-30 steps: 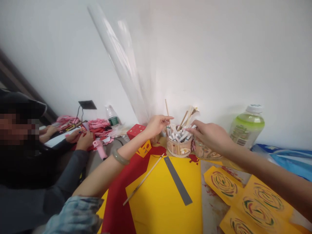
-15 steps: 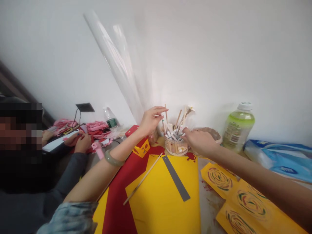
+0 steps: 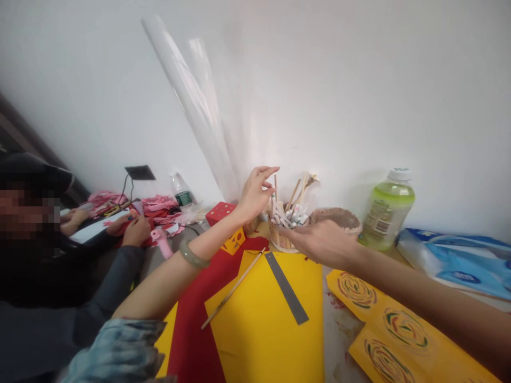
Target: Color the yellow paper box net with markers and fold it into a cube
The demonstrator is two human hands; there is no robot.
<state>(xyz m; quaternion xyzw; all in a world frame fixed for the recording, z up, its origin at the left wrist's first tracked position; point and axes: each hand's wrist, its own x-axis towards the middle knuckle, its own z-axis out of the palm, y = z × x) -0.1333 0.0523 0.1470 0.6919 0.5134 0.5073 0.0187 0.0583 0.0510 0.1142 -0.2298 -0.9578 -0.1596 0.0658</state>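
Above the marker basket (image 3: 276, 239), fingertips of the left grip (image 3: 256, 194) are parted; at its front, whether the right grip (image 3: 327, 242) is closed cannot be told. Inside it, white markers (image 3: 294, 218) are bunched; before it, a gray ruler (image 3: 286, 287) is laid.

Markings are appearing on the large bottle (image 3: 389, 207), including a barcode (image 3: 383, 226), on the small green-labelled bottle (image 3: 184, 199) and on the blue package (image 3: 451, 258); the lettering is proving too blurred to read.

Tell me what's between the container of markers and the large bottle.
A second round container, partly hidden by the right hand, stands between markers and bottle in the head view.
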